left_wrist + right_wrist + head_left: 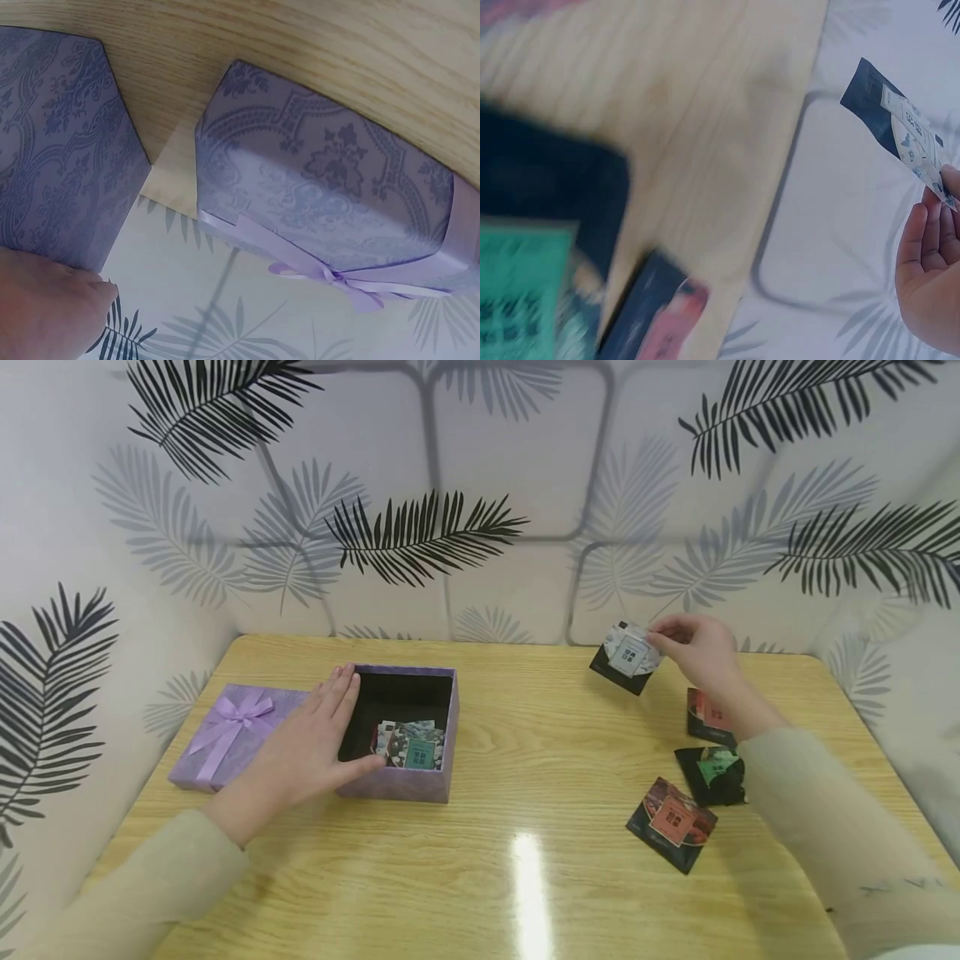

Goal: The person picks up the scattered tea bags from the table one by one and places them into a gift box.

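One white-and-black sachet [627, 657] is held above the wooden surface [525, 735], near its far edge; the fingers of the right hand [701, 656] pinch it by one corner, seemingly leaving its label uncovered. Three coloured sachets [672, 821] lie nearby on that side. Against the purple box [397, 786] rests the left hand [311, 750], fingers straight and close together, thumb spread along the front rim, probably to steady it. More packets [420, 752] sit inside; the bow-tied lid [247, 746] lies just left.
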`<state>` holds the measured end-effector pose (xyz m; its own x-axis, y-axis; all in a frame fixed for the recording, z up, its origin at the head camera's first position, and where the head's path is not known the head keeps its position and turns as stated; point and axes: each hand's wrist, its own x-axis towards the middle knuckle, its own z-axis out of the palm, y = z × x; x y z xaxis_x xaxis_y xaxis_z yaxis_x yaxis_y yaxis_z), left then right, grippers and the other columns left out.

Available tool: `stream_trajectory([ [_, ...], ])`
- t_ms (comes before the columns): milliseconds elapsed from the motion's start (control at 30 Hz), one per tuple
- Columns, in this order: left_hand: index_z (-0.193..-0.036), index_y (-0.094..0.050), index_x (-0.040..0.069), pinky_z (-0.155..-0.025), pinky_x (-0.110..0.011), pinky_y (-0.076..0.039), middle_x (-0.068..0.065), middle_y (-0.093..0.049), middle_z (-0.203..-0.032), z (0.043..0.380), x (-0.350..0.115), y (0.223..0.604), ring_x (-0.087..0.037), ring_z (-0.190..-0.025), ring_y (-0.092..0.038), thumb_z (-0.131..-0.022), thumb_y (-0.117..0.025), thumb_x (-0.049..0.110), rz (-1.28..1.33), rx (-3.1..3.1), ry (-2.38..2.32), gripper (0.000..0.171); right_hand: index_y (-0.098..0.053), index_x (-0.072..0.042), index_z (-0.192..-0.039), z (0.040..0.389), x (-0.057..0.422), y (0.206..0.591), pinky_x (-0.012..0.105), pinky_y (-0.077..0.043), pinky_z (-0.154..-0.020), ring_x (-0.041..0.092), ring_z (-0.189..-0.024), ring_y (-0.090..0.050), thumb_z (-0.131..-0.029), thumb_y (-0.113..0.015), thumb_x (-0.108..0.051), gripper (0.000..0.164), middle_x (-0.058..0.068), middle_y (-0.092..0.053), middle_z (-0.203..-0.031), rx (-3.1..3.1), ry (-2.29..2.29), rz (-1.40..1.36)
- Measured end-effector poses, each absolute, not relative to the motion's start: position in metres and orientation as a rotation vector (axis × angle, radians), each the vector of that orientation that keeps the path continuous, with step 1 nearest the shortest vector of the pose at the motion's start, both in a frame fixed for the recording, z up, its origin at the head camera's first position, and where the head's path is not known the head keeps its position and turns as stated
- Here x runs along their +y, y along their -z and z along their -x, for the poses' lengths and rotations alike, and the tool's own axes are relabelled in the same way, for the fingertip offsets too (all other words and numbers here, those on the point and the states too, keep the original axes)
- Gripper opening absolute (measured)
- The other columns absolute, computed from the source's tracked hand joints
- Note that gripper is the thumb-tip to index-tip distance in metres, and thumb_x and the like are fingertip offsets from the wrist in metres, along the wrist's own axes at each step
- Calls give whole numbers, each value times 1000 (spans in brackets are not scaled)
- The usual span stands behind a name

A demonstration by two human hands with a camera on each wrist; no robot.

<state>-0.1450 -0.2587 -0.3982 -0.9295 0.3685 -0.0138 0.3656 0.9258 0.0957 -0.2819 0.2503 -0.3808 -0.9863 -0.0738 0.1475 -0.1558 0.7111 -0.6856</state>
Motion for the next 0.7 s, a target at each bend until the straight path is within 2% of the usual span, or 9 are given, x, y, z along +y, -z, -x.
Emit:
stream_trajectory([
  [67,-167,-8,-7,-134,-57,-18,-22,-1,-178,145,-259,397,-42,-166,-6,-97,-57,73,-594,3052,-153,117,-75,-4,-118,282,240,376,16,-46,-69,-7,-79,-58,-106,-68,-27,27,-18,-69,-91,-2803,-1171,-198],
  [233,-167,-10,-8,-134,-58,-19,-24,-3,-178,144,-260,396,-43,-166,-8,-98,-54,73,-606,3049,-167,116,-76,-3,-116,281,214,367,18,-48,-69,0,-80,-61,-105,-69,-24,24,-6,-75,-95,-2779,-1266,-266],
  [533,-168,-8,-6,-134,-57,-18,-24,-3,-178,146,-257,399,-42,-166,-6,-96,-60,72,-557,3041,-161,118,-77,1,-112,282,168,356,13,-48,-70,-4,-78,-60,-102,-72,-16,20,17,-77,-106,-2726,-1304,-383],
  [700,-167,-9,-8,-134,-58,-20,-25,-3,-178,146,-257,398,-43,-166,-7,-96,-60,71,-574,3051,-145,118,-77,0,-112,281,143,350,14,-49,-69,-1,-79,-60,-102,-71,-16,20,17,-77,-107,-2701,-1367,-403],
])
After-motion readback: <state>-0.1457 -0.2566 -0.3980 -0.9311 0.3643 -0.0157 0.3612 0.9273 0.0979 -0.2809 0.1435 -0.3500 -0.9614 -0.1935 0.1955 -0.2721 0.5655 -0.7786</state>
